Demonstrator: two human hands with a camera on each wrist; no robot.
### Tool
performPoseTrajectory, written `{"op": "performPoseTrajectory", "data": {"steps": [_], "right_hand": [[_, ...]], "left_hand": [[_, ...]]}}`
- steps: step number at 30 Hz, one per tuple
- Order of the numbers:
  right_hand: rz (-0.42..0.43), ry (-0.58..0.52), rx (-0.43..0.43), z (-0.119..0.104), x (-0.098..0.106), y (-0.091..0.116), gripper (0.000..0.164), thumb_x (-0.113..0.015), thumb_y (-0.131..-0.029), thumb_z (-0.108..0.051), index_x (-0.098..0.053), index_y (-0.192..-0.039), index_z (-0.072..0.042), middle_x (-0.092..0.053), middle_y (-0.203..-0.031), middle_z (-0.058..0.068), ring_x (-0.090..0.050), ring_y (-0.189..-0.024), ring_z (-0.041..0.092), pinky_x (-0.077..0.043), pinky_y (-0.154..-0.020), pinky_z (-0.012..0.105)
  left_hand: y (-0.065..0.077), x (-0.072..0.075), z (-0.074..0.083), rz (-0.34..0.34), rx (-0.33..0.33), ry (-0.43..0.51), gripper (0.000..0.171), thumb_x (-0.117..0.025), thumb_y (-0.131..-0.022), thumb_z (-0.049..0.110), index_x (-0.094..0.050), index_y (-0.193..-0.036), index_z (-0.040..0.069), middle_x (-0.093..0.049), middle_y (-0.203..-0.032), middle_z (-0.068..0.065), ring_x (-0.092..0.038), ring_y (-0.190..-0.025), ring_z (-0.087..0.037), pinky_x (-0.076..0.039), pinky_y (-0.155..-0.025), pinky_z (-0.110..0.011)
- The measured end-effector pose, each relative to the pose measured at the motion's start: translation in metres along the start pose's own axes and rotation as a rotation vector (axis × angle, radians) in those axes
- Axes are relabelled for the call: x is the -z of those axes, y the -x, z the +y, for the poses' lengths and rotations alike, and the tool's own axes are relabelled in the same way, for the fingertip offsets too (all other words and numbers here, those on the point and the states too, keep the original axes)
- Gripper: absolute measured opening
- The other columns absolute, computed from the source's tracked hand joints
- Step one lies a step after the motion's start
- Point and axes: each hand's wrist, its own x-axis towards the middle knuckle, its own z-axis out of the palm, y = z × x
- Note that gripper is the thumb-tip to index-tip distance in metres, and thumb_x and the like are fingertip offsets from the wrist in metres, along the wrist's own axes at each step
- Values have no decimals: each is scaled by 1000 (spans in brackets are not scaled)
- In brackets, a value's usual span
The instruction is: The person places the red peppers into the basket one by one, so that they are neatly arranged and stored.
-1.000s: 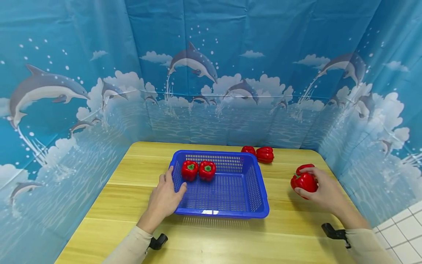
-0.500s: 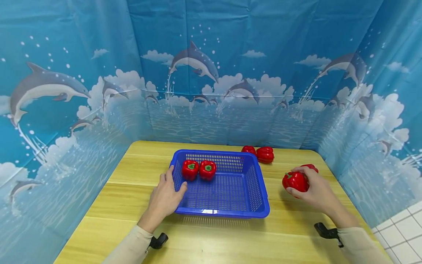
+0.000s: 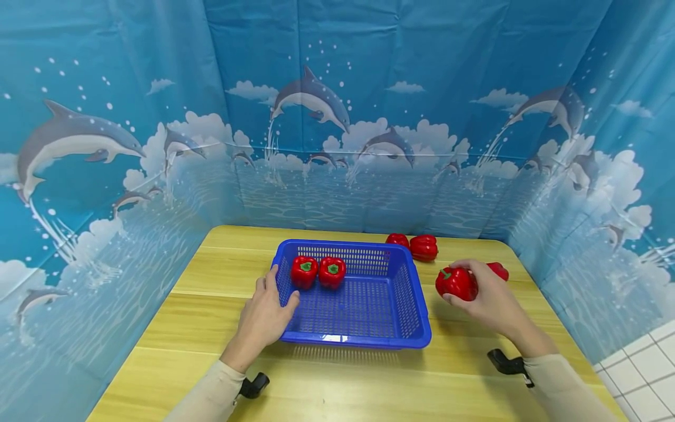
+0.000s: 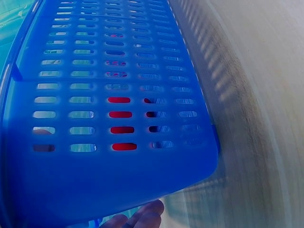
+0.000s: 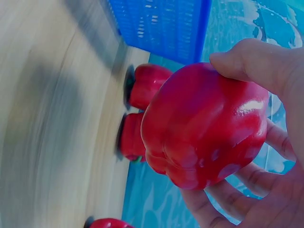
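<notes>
A blue plastic basket [image 3: 358,341] with slotted walls stands mid-table, two red bell peppers [image 3: 304,272] side by side in its left part. At its left end, my left hand [image 3: 263,313] holds the basket, fingers along the outer side and thumb over the rim; in the left wrist view, some fingertips [image 4: 149,216] show by the wall's lower edge. My right hand [image 3: 490,299] grips another red bell pepper [image 3: 454,283] above the table, to the right of the basket. Seen from the right wrist, thumb and fingers surround this pepper [image 5: 204,128].
Two more red bell peppers [image 3: 423,248] lie behind the basket's back right corner. One further pepper [image 3: 498,270] lies beyond my right hand, partly hidden. A dolphin-print curtain [image 3: 337,193] hangs behind and beside the wooden table [image 3: 184,328].
My right hand has carried the gripped bell pepper leftward toward the basket, uncovering more of the pepper behind it. My left hand and the basket have stayed in place.
</notes>
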Motion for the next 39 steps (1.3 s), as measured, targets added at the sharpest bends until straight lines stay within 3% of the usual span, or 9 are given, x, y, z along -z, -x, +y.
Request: {"op": "performPoseTrajectory", "data": {"steps": [14,21,28,39], "right_hand": [[24,-31,44,-26,-6,-14,71,-101,-91,-15,-62,-150,-3,-70,-149,26,-70,-131,49,-72,-93,66],[45,-21,64,-35,-10,-23,70,-101,-92,-19,-63,-149,-3,-71,-148,23,-71,-126,41,-69,-91,40],[80,-30,93,-40,-16,-29,67,-99,-93,-16,-64,-148,-3,-73,-145,20,-73,-125,39,-69,-96,54],[111,-29,153,-56,-22,-38,58,-96,-98,-20,-71,-150,-12,-71,-145,18,-71,-120,34,-65,-92,50]], "left_hand": [[0,-1,-1,2,-1,-1,92,-67,-115,47,-26,-183,0,-51,-169,-38,-75,-126,-59,-64,-108,-74],[0,0,0,3,-11,-5,91,-66,-115,46,-26,-183,-1,-52,-168,-38,-76,-123,-57,-65,-107,-73],[-1,-1,0,-6,5,2,92,-65,-115,49,-26,-183,1,-51,-169,-38,-75,-125,-59,-64,-108,-73],[1,0,-1,-2,1,6,91,-66,-115,47,-27,-183,1,-52,-168,-38,-76,-123,-58,-64,-107,-73]]}}
